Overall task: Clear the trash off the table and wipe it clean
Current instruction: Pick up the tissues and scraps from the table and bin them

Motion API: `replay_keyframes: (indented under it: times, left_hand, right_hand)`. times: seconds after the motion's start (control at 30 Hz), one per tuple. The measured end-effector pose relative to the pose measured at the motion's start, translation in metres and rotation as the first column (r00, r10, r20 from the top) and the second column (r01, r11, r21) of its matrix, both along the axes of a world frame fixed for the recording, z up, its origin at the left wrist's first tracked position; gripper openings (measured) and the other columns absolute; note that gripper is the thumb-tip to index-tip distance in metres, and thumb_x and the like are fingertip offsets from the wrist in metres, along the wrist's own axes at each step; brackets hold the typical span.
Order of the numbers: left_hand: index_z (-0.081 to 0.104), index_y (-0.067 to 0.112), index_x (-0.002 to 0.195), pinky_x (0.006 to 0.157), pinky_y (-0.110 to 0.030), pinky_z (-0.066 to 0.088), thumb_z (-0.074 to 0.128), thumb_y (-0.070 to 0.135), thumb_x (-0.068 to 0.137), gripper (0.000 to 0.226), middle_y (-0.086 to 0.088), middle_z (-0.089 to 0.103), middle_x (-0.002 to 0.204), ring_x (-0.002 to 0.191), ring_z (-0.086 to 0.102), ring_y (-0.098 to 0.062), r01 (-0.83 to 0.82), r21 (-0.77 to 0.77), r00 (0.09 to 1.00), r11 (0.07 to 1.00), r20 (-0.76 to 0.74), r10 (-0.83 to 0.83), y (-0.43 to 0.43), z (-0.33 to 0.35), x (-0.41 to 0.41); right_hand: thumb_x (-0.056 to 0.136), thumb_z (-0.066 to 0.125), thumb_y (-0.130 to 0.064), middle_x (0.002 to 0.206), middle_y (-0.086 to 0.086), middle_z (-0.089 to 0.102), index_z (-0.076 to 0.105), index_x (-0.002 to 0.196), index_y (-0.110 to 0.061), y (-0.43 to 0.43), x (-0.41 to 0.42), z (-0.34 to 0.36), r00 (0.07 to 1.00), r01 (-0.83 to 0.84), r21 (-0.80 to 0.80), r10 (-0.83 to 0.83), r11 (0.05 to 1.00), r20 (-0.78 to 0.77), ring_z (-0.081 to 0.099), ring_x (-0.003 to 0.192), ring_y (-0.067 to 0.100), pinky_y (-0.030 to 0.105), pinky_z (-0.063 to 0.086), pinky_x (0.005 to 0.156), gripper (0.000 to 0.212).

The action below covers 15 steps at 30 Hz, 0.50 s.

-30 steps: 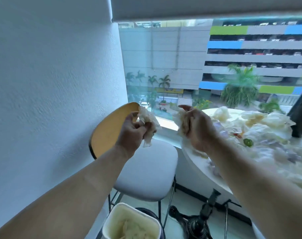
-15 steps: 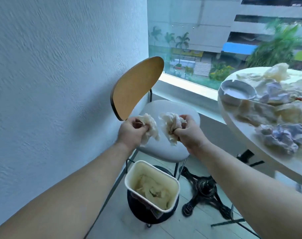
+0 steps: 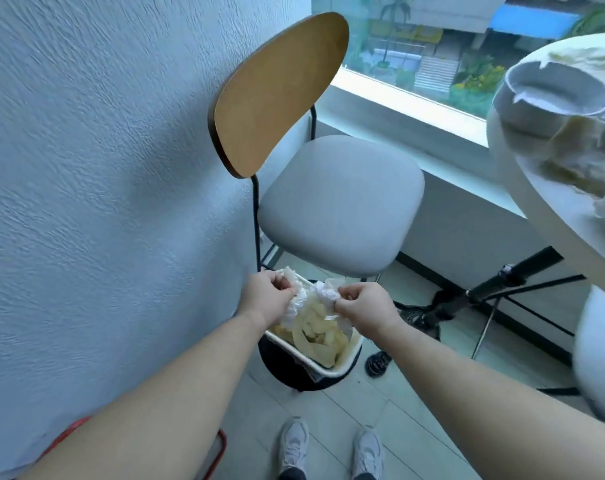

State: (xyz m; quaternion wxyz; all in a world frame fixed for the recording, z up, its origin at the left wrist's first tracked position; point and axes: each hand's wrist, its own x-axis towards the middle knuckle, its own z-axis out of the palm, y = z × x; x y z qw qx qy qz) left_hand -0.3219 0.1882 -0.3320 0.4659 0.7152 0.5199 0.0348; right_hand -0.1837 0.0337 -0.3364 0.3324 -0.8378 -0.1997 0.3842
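Leftmost, a textured pale-blue wall [image 3: 86, 168] fills the side of the view. Beside it, the left hand [image 3: 266, 299] is held low with its fingers curled tightly round a crumpled white tissue [image 3: 294, 304], directly over the trash bin [image 3: 349, 362]. The bin, white-rimmed with a dark lower body, stands on the tiled floor in front of the chair and contains a heap of crumpled tissue and yellowish paper scraps [image 3: 315, 337]. The right hand [image 3: 367, 311], also over the bin's opening, pinches a second tissue wad [image 3: 323, 292] between thumb and bent fingers; the two wads nearly touch. Behind the hands stands a chair with a tan wooden backrest [image 3: 277, 91] and a grey padded seat [image 3: 339, 206]. At far right, the round white table [image 3: 550, 209] carries a grey notched dish [image 3: 526, 116] near its edge, with more crumpled paper trash [image 3: 585, 161] heaped just beside it. Two white sneakers [image 3: 294, 445] appear at the bottom edge.
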Motion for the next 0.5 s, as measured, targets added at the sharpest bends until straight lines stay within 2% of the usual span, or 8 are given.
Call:
replay_keyframes:
  times: [0.07, 0.17, 0.3, 0.37, 0.5]
  left_hand:
    - [0.07, 0.015, 0.07, 0.079, -0.037, 0.062, 0.08, 0.015, 0.084, 0.017, -0.001, 0.072, 0.072, 0.07, 0.065, -0.022, 0.01, -0.046, 0.999, 0.999, -0.039, -0.012, -0.001, -0.008, -0.005]
    - [0.075, 0.019, 0.071, 0.083, -0.048, 0.065, 0.077, 0.026, 0.078, 0.01, -0.001, 0.072, 0.07, 0.068, 0.068, -0.025, 0.0, -0.143, 0.998, 0.99, -0.059, -0.008, -0.002, -0.017, -0.008]
    - [0.072, 0.018, 0.072, 0.075, -0.032, 0.058, 0.073, 0.028, 0.092, 0.022, 0.005, 0.069, 0.065, 0.064, 0.065, -0.02, -0.012, -0.065, 0.995, 0.998, -0.1, 0.006, -0.002, -0.014, -0.012]
    - [0.073, 0.016, 0.078, 0.075, -0.031, 0.056, 0.069, 0.029, 0.096, 0.022, 0.002, 0.072, 0.071, 0.069, 0.069, -0.021, -0.019, -0.035, 0.995, 0.999, -0.097, 0.016, 0.0, -0.014, -0.012]
    - [0.072, 0.01, 0.083, 0.073, -0.032, 0.056, 0.063, 0.035, 0.097, 0.03, -0.005, 0.076, 0.078, 0.074, 0.071, -0.027, -0.076, -0.002, 0.995, 0.997, -0.062, 0.075, 0.005, 0.0, -0.009]
  right_hand:
    - [0.089, 0.07, -0.019, 0.086, -0.005, 0.074, 0.08, 0.113, -0.018, 0.0, -0.005, -0.006, 0.997, -0.074, -0.061, 0.076, 0.995, 0.029, 0.064, 0.063, 0.009, 0.024, 0.052, 0.059, 0.026]
    - [0.094, 0.065, -0.018, 0.102, -0.005, 0.077, 0.076, 0.124, -0.022, 0.0, -0.009, -0.009, 0.981, -0.177, -0.162, 0.188, 0.971, 0.052, 0.073, 0.08, 0.016, 0.032, 0.062, 0.075, 0.032]
    - [0.099, 0.056, -0.01, 0.106, -0.007, 0.078, 0.08, 0.107, -0.028, -0.002, -0.006, -0.009, 0.971, -0.17, -0.2, 0.198, 0.965, 0.132, 0.072, 0.087, 0.013, 0.034, 0.063, 0.079, 0.032]
    - [0.1, 0.056, -0.011, 0.101, -0.01, 0.077, 0.078, 0.098, -0.031, -0.002, -0.004, -0.006, 0.971, -0.16, -0.189, 0.189, 0.969, 0.147, 0.071, 0.087, 0.009, 0.033, 0.063, 0.08, 0.03]
    - [0.099, 0.056, -0.013, 0.089, -0.012, 0.074, 0.076, 0.091, -0.031, 0.003, -0.002, 0.008, 0.964, -0.157, -0.171, 0.189, 0.973, 0.187, 0.07, 0.077, 0.011, 0.03, 0.06, 0.068, 0.028]
